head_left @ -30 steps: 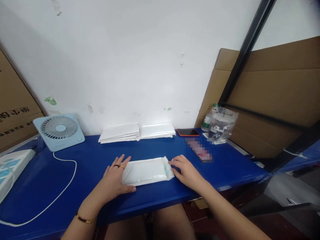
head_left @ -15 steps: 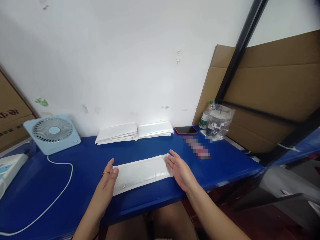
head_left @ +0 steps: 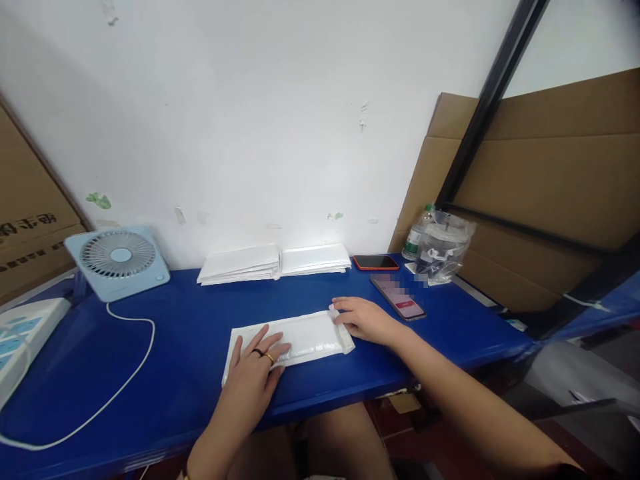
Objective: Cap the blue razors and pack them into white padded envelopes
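Observation:
A white padded envelope (head_left: 310, 337) lies flat near the front of the blue table (head_left: 175, 347). My left hand (head_left: 257, 363) rests flat on its left half, fingers spread, rings on two fingers. At the envelope's right end, where the flap is, my right hand (head_left: 363, 319) presses down with its fingers curled over that edge. Neither hand lifts the envelope off the table.
Two stacks of white envelopes (head_left: 273, 262) lie against the wall. A pale blue fan (head_left: 117, 260) with a white cable (head_left: 125, 373) stands at the left, beside a power strip (head_left: 23, 337). Two phones (head_left: 376, 263) (head_left: 399, 297), a bottle and a plastic bag (head_left: 443, 247) sit right. Cardboard leans behind.
Both hands, lifted with palms facing each other half a second ago, have come back down onto the envelope. The envelope now lies slightly turned, its left end nearer the table's front.

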A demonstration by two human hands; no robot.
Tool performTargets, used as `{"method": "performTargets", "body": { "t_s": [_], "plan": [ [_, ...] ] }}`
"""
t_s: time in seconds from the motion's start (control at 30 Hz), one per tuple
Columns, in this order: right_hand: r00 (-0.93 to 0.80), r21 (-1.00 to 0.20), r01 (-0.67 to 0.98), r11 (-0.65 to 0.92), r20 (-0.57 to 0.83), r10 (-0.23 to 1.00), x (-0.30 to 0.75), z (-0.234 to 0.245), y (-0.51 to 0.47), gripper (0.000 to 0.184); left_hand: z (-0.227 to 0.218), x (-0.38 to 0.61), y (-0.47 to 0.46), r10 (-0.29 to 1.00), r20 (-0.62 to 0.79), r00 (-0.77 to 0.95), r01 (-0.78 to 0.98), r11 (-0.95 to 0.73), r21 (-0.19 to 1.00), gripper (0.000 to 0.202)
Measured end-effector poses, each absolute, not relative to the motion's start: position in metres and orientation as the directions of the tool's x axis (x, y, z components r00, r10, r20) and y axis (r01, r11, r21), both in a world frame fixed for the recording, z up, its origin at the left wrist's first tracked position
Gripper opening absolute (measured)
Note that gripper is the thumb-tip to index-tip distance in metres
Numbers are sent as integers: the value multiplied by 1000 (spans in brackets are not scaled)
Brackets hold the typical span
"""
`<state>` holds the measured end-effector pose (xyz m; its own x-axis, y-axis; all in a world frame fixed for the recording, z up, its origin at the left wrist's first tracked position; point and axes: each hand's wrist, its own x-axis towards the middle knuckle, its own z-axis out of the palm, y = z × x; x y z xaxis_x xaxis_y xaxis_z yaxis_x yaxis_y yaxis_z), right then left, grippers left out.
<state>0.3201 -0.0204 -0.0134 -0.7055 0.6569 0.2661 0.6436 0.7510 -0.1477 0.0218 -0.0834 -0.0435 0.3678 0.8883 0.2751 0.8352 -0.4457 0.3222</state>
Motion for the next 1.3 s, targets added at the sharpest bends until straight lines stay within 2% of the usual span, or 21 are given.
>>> {"method": "performTargets", "body": {
  "t_s": [0.13,0.23,0.33,0.4,0.47,0.53,0.6,0.67,0.73,0.8,0.9,1.0,1.13,1.23,1.3],
  "plan": [
    [-790,-152,545,825,237,566,310,-5,-53,22,-39,21,-72,904,300,304,882,-386,269,46],
    [-823,-216,481,850,223,522,295,-3,-89,22,-34,21,-74,905,312,290,861,-388,327,41],
    [-773,-286,510,811,261,578,278,-8,-107,18,-25,28,-92,892,270,362,739,-452,499,22],
    [-706,-383,533,754,289,646,269,-14,-106,16,-21,35,-108,891,214,400,680,-445,582,22],
    [-650,-472,535,701,300,698,263,-21,-99,16,-21,42,-120,906,163,391,705,-409,579,21],
    [-609,-489,546,680,326,723,257,-28,-94,17,-24,48,-126,926,129,354,767,-366,526,21],
    [-562,-408,600,688,397,725,254,-34,-94,17,-28,51,-126,946,110,306,819,-320,475,24],
    [-540,-268,654,707,489,685,250,-37,-99,16,-32,52,-123,961,95,261,846,-275,457,24],
    [-581,-141,659,739,529,619,247,-38,-106,18,-34,51,-118,971,62,233,842,-233,487,18],
    [-635,-78,630,773,522,570,243,-37,-112,24,-35,47,-111,973,27,230,797,-204,569,12],
    [-664,-46,614,788,508,548,237,-36,-112,30,-37,40,-97,969,-8,245,642,-156,751,9],
    [-672,11,622,783,520,527,232,-36,-105,28,-37,35,-82,948,-84,307,373,-39,927,15],
    [-682,135,630,764,566,463,230,-32,-94,28,-26,36,-73,909,-183,375,108,153,982,26],
    [-633,121,658,743,622,460,237,-12,-81,27,-7,36,-73,902,-130,412,-34,157,987,27],
    [-498,-22,715,699,685,531,249,8,-64,27,7,32,-70,913,-71,401,-140,137,981,28]
  ]
}}
